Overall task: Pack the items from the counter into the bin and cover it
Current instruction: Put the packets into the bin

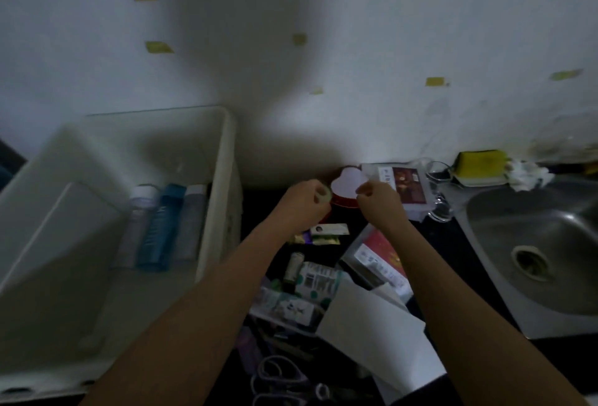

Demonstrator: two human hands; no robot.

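A large white bin (223, 153) stands on the left with three bottles (161, 227) lying inside it, and its lid (48, 244) leans in the bin. My left hand (301, 205) is closed around a small roll of tape (323, 193). My right hand (378, 201) reaches to the heart-shaped red box with a white top (346, 184) at the back of the dark counter; its fingers are curled and touch the box's right edge. Small packets (326, 234), a tube (293, 266) and cartons (318, 279) lie on the counter between my arms.
A steel sink (534, 244) fills the right side, with a glass (438, 189) and a yellow sponge in a tray (480, 164) behind it. A dark red box (407, 187) sits by the heart box. White paper (375, 324), a red-and-white pack (382, 256) and scissors (281, 376) lie near me.
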